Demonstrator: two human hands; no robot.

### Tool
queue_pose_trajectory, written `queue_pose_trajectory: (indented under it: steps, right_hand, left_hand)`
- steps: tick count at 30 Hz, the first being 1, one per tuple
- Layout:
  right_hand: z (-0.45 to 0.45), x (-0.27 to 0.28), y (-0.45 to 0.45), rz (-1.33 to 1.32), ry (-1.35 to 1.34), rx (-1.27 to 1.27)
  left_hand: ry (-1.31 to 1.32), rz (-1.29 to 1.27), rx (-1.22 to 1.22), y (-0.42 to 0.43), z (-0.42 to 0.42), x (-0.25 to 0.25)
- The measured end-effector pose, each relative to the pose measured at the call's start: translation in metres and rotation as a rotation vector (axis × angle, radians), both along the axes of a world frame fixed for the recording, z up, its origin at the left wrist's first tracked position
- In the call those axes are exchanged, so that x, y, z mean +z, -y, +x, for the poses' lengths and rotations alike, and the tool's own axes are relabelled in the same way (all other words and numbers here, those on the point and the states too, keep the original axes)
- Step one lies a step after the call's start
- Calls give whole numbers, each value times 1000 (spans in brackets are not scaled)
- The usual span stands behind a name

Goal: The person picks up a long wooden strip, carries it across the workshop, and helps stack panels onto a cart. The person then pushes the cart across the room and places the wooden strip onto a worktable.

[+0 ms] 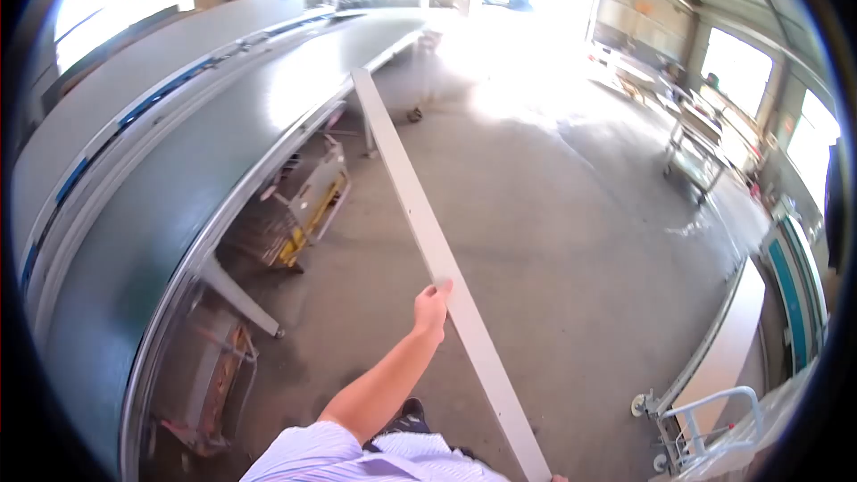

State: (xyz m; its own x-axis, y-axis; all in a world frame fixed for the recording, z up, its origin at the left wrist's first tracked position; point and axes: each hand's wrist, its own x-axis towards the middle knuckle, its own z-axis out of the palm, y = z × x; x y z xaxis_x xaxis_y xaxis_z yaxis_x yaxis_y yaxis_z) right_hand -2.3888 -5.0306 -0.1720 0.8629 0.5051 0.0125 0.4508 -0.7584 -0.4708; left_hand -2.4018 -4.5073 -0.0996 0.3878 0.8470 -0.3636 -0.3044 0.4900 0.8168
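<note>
A long, narrow white board [428,232] slants through the middle of the view, from my waist up to the long table's edge. My left hand [432,308] grips its left edge near mid-length, thumb on top and fingers underneath. At the bottom border, a bit of my right hand [560,478] shows at the board's near end, closed against its right edge; the rest is out of frame. The board's far end overlaps the edge of the long table [241,116] in view; I cannot tell whether they touch.
Under the table stand a splayed leg [239,296] and a rack with yellow parts [308,205]. To the right are a white-handled trolley [714,415], a pale panel [728,339] and a teal-striped panel [793,290]. Farther back is a wheeled cart [696,152] near the windows.
</note>
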Motion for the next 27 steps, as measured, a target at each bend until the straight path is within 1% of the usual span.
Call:
queue_pose_trajectory:
  steps: [1, 2, 3, 4, 5, 7, 9, 11, 14, 16, 17, 19, 20, 21, 22, 23, 24, 25, 26, 27]
  right_hand:
    - [11, 11, -32, 55, 35, -63]
    - [36, -21, -36, -11, 68, -18]
    - [55, 10, -76, -152, 16, -48]
    - [74, 16, -102, -82, 49, -47]
    - [99, 19, -133, -8, 91, -43]
    - [146, 24, -202, 20, 88, -98]
    - [201, 11, -269, 33, 72, -133]
    - [276, -6, -341, 45, 66, -140]
    - [405, -4, -457, 49, -24, -128]
    - [486, -9, -526, 63, -93, -35]
    - [529, 0, -561, 67, -112, 13]
    - [597, 28, -637, 73, -323, 79]
    - [625, 49, -681, 50, -362, 87]
    - [652, 62, -723, 29, -396, 92]
    - [686, 51, -759, 67, -396, 120]
    - [722, 36, -794, 103, -397, 149]
    - [755, 34, -836, 111, -409, 149]
    - [786, 34, -882, 92, -429, 157]
    - [815, 23, -921, 100, -416, 171]
    - [847, 14, -965, 111, -408, 182]
  left_hand:
    - [-19, -13, -44, -27, 36, -2]
    - [-39, -9, -83, -58, 77, 4]
    - [-61, 3, -117, -88, 115, 9]
    - [-75, 30, -167, -116, 151, 12]
    - [-107, 46, -246, -144, 185, 26]
    - [-89, 47, -341, -207, 257, 35]
    - [-95, 80, -355, -275, 332, 18]
    - [-80, 100, -359, -347, 412, 4]
    - [-28, 125, -340, -461, 506, -3]
    - [-38, 232, -333, -538, 544, -7]
    - [-27, 286, -327, -579, 563, -4]
    - [-102, 240, -278, -644, 585, -19]
    - [-130, 201, -263, -675, 592, -33]
    - [-138, 249, -288, -704, 597, -61]
    - [-234, 281, -338, -727, 601, -76]
    - [-302, 317, -396, -750, 602, -108]
    - [-307, 299, -437, -770, 597, -145]
    - [-378, 154, -424, -789, 594, -175]
    - [-438, -85, -326, -802, 593, -206]
    - [-467, -218, -270, -821, 592, -241]
